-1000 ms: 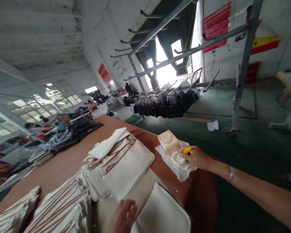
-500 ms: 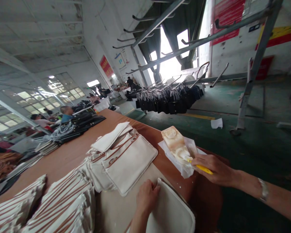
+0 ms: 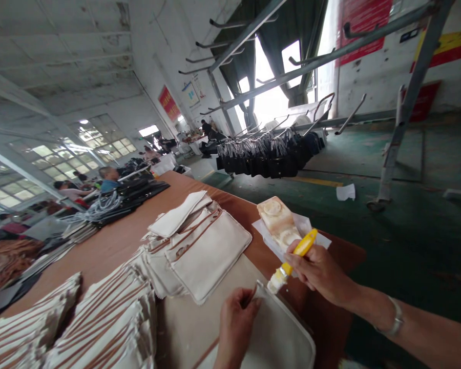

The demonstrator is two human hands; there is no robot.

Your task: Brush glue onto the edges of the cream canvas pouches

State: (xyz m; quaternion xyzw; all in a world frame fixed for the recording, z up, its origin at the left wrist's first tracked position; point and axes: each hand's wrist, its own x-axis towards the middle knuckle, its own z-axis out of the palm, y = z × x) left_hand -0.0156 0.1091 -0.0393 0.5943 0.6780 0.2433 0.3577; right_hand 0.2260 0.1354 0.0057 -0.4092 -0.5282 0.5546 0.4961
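My right hand [image 3: 320,271] grips a yellow-handled brush [image 3: 305,243], its bristles coated in thick white paste. The bristle end hangs at the upper edge of a cream bag panel [image 3: 280,328] with a piped border. Fingers curled, my left hand [image 3: 240,320] pinches that panel near its top left corner, where a bit of brown edging shows. Beyond the brush lies a stained, pale plastic container [image 3: 274,212] on a white sheet [image 3: 322,240]. More cream panels with brown trim [image 3: 215,256] lie overlapped ahead of my left hand.
Stacks of cream pieces with brown edges [image 3: 111,318] cover the table's near left. Black pieces and pale cords [image 3: 103,205] lie farther left on the brown table [image 3: 192,187]. Past its right edge stands a metal rack [image 3: 392,138] hung with black bags [image 3: 269,156]. People sit in the background.
My right hand has lifted the brush away from the container and brought it left and nearer, to the panel's edge. My left hand has shifted slightly and now pinches the panel's corner.
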